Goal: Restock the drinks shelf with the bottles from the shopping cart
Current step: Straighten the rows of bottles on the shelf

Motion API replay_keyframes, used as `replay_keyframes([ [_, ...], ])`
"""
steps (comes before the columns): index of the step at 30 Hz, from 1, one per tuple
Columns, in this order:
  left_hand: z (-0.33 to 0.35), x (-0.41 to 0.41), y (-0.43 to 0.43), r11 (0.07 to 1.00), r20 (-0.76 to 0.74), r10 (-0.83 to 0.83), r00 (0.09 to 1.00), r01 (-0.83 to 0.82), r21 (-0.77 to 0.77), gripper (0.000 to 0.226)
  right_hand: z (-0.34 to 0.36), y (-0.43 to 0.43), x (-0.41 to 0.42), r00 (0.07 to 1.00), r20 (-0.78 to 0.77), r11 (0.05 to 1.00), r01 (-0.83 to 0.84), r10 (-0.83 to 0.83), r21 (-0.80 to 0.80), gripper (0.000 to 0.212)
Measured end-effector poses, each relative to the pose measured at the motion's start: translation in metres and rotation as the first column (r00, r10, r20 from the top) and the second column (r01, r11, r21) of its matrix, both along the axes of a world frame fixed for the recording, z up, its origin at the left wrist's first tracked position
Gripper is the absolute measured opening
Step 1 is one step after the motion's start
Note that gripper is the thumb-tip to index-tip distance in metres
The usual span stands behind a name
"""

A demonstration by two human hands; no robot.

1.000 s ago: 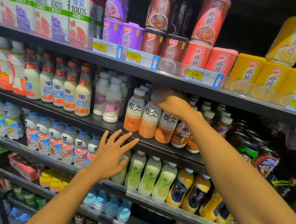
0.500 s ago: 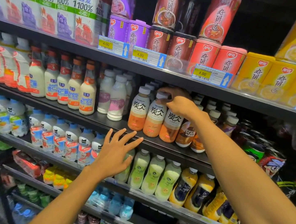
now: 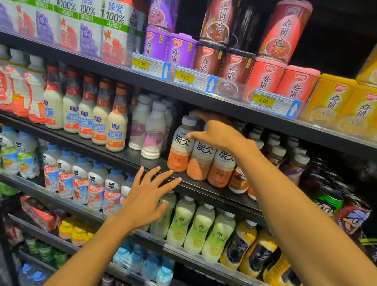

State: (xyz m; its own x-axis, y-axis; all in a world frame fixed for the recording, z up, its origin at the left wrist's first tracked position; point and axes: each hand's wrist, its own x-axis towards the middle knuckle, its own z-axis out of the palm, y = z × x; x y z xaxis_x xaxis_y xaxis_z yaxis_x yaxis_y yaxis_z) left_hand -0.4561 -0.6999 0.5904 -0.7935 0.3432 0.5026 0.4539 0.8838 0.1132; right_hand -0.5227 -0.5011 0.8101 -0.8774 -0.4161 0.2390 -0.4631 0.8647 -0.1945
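Two hands reach one shelf: left hand spread open at its front edge; right hand covers a coffee bottle cap, grip unclear.

The shelf looks like dark, matt painted metal. The coffee bottles are smooth plastic with glossy wrap labels. The price tags are paper behind clear shiny plastic strips. Far right, the cans gleam like printed metal.

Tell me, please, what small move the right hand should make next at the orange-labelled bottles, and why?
Probably ease the right hand back off the orange-labelled bottles: all three stand upright at the shelf front, its grip is unclear, and the left hand hovers open below, holding nothing.
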Motion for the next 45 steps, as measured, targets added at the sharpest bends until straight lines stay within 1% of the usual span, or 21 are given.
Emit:
replay_keyframes([
  [4,0.000,-0.001,-0.001,1.000,0.003,-0.017,1.000,0.017,0.026,0.073,-0.001,-0.003,0.006,0.999,0.036,0.982,0.026,-0.033,0.186,0.109],
  [7,-0.002,-0.002,-0.001,1.000,-0.005,-0.010,1.000,0.010,0.026,0.073,-0.005,0.005,0.018,0.996,-0.045,0.959,0.084,-0.075,0.271,0.117],
  [9,-0.003,-0.002,0.000,1.000,-0.016,-0.009,1.000,0.010,0.030,0.073,-0.011,0.010,0.023,0.993,-0.093,0.954,0.102,-0.078,0.282,0.119],
  [13,-0.005,-0.003,-0.001,0.999,-0.021,-0.009,1.000,0.010,0.034,0.073,-0.017,0.014,0.028,0.987,-0.132,0.953,0.124,-0.090,0.277,0.106],
  [16,-0.004,-0.002,0.001,0.999,-0.024,-0.005,1.000,0.006,0.036,0.073,-0.020,0.014,0.029,0.985,-0.139,0.957,0.135,-0.101,0.257,0.100],
  [18,-0.004,-0.002,0.000,0.999,-0.023,-0.004,1.000,0.005,0.036,0.073,-0.023,0.016,0.028,0.983,-0.146,0.951,0.146,-0.110,0.271,0.083],
  [20,-0.004,-0.002,0.000,0.999,-0.019,-0.009,1.000,0.009,0.038,0.073,-0.024,0.020,0.029,0.985,-0.137,0.958,0.139,-0.107,0.250,0.074],
  [23,-0.004,-0.002,0.000,0.999,-0.015,-0.010,1.000,0.010,0.041,0.073,-0.016,0.027,0.029,0.987,-0.128,0.981,0.121,-0.101,0.155,0.058],
  [25,-0.004,-0.003,0.001,0.999,-0.012,-0.013,1.000,0.014,0.049,0.073,-0.008,0.034,0.024,0.991,-0.094,0.993,0.104,-0.098,0.059,0.063],
  [26,-0.004,-0.003,0.001,0.999,-0.012,-0.014,1.000,0.014,0.052,0.072,-0.004,0.038,0.021,0.992,-0.085,0.995,0.095,-0.093,0.014,0.062],
  [30,-0.004,-0.003,0.002,0.998,-0.012,-0.016,1.000,0.017,0.061,0.072,-0.002,0.052,0.011,0.992,-0.108,0.995,0.059,-0.067,-0.080,0.045],
  [33,-0.003,-0.002,0.001,0.998,-0.011,-0.015,1.000,0.015,0.059,0.072,-0.003,0.053,0.009,0.995,-0.065,0.988,0.061,-0.071,-0.144,0.043],
  [37,0.000,-0.001,0.001,0.999,0.003,-0.009,1.000,0.009,0.037,0.071,0.001,0.061,0.011,0.999,0.020,0.975,0.047,-0.044,-0.216,0.052],
  [39,0.002,0.000,0.002,1.000,-0.001,0.009,1.000,-0.009,0.015,0.069,0.005,0.073,0.015,0.997,0.030,0.973,0.072,-0.067,-0.219,0.053],
  [41,0.005,0.002,0.007,1.000,-0.016,0.018,1.000,-0.018,-0.012,0.068,0.006,0.086,0.022,0.993,0.000,0.981,0.113,-0.114,-0.160,0.052],
  [43,0.004,0.006,0.019,0.999,-0.037,-0.010,0.999,0.009,-0.034,0.068,0.004,0.100,0.028,0.988,-0.049,0.982,0.139,-0.147,-0.127,0.054],
  [45,0.001,0.012,0.034,0.999,-0.061,-0.049,0.997,0.047,-0.027,0.068,0.001,0.112,0.033,0.985,-0.047,0.976,0.158,-0.166,-0.151,0.053],
])
